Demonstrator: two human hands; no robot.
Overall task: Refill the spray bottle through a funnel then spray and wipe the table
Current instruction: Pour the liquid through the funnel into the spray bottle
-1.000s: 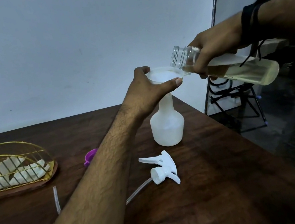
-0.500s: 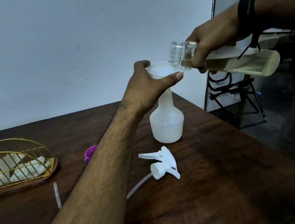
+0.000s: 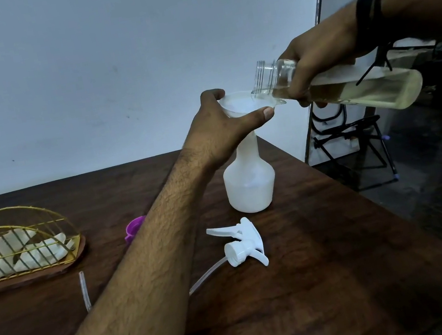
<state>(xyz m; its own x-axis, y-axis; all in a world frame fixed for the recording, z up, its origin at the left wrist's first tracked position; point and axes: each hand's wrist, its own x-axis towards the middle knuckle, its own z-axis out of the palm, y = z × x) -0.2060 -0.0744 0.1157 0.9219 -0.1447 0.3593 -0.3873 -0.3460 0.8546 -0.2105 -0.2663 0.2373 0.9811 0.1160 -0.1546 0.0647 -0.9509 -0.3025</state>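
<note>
The white spray bottle (image 3: 249,180) stands upright on the dark wooden table (image 3: 322,282), toward its far right corner, with a white funnel (image 3: 244,104) seated in its neck. The left hand (image 3: 224,128) curls round the funnel's rim, thumb along the near side and a finger hooked over the far side. The right hand (image 3: 322,61) grips a clear bottle (image 3: 347,86) of pale yellowish liquid, tilted almost level, its open mouth just over the funnel's right edge. The spray head (image 3: 242,243) lies on its side (tube attached) near the spray bottle. A purple cap (image 3: 134,228) and a gold wire holder (image 3: 21,249) of white napkins sit to the left.
</note>
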